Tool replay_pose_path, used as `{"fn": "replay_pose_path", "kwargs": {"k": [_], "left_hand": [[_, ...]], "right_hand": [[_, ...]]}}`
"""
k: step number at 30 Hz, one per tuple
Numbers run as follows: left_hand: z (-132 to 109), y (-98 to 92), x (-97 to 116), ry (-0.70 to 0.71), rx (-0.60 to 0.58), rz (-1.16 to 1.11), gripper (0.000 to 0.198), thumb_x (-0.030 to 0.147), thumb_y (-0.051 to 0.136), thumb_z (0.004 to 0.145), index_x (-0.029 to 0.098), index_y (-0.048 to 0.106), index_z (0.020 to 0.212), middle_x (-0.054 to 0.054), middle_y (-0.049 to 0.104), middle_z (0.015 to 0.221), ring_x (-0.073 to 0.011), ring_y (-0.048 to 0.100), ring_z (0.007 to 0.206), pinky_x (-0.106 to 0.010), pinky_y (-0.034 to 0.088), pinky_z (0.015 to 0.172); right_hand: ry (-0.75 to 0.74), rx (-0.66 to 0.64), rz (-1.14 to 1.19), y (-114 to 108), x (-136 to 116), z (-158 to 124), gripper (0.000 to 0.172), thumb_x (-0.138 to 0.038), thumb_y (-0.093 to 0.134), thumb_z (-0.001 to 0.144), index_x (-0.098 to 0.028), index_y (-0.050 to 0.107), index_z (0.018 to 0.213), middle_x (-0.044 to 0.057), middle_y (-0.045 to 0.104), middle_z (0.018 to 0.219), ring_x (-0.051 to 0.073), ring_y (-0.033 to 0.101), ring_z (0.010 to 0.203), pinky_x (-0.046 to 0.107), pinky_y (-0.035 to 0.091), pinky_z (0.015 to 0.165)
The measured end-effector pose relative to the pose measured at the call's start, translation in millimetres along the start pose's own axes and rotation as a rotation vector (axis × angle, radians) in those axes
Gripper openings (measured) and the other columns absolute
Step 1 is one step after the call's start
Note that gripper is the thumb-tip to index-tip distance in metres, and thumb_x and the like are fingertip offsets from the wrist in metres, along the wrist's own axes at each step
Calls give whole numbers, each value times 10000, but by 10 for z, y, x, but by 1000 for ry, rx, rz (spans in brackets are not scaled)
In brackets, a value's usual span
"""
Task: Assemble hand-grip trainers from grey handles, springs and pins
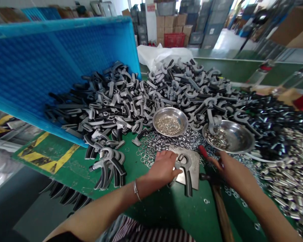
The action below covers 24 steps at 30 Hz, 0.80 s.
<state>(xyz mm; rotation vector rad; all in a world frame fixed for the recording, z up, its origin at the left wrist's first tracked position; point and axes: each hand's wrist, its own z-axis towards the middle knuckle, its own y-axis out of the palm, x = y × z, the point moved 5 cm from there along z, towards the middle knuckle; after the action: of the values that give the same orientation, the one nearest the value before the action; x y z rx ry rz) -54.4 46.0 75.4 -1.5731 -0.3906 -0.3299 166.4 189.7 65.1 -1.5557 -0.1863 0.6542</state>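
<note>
Our left fingers (166, 156) clasp a curved grey-and-black grip (188, 180) on the plate (195, 174), our right fingers (215, 163) a red handle (202, 151) beside it.

Grn tbl (146, 205) w/ plate (195, 168), hammer (221, 206)

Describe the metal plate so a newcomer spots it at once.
On the green table, find the left-hand steel bowl. Just on the wearer's side of it, beside the left hand, lies the metal plate, with a gray-and-black handle part on it. Unlike the small loose rings beside it, it is broad, flat and straight-edged.
</note>
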Motion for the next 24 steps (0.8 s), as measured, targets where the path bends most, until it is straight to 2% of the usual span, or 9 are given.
{"fn": "replay_pose_path", "kwargs": {"k": [2,4,6,9,11,13,16,19,24], "left_hand": [[215,-259,-120,57,53,62,273,376,524,957,175,623,1113,-92,660,1059,-261,578,1031,-428,426,949],[544,-510,-302,47,92,200,244,278,446,986,162,650,1055,-99,673,1011,-236,599,993,-389,442,927],[908,-684,-487,13,84,344,220,181,475,947,134,680,1011,-140,678,1046,-256,600,1049,-394,434,957],[1310,-747,-683,-11,29,417,120,117,604,841,129,720,868,-147,717,946,-272,641,1006,-392,448,957],[1422,-691,-762,-18,0,437,104,129,625,833,134,728,830,-141,734,894,-266,670,947,-385,462,940],[1433,-624,-807,-12,0,451,145,146,591,865,127,733,890,-159,736,961,-274,673,976,-390,459,946],[1377,-570,-834,4,20,459,211,131,530,901,112,717,997,-179,716,1069,-286,653,1054,-405,438,973],[1338,-554,-846,8,28,449,232,95,493,907,106,714,975,-167,722,1026,-276,659,1035,-402,431,980],[1327,-537,-862,-12,72,419,269,70,445,917,61,687,1034,-203,702,1057,-288,648,1060,-407,437,970]], "right_hand": [[-119,61,-54,-152,-133,24,310,-499,501,924,-230,645,974,114,692,901,280,646,712,365,441,583],[-288,77,19,-271,-454,172,266,-418,478,960,-247,680,968,95,686,975,259,645,813,372,480,687],[-431,33,39,-273,-854,453,244,-346,496,965,-233,704,905,88,689,942,253,623,894,372,479,794],[-532,-35,-91,-68,-1373,988,183,-271,571,927,-194,734,894,110,711,928,272,590,969,387,435,891],[-550,-76,-117,133,-1581,1287,118,-228,645,868,-189,750,833,105,727,883,264,598,959,368,422,914],[-539,-107,-117,323,-1666,1478,60,-191,701,809,-189,757,786,96,739,853,257,608,953,345,422,914],[-491,-141,-114,504,-1639,1580,42,-187,721,788,-187,762,800,102,750,863,272,610,980,327,445,863],[-434,-151,-95,542,-1567,1566,90,-221,689,837,-185,756,885,104,752,919,273,616,995,320,463,828],[-352,-152,-41,535,-1535,1528,171,-265,609,929,-160,697,1032,94,719,1041,239,630,1037,374,473,912]]}}
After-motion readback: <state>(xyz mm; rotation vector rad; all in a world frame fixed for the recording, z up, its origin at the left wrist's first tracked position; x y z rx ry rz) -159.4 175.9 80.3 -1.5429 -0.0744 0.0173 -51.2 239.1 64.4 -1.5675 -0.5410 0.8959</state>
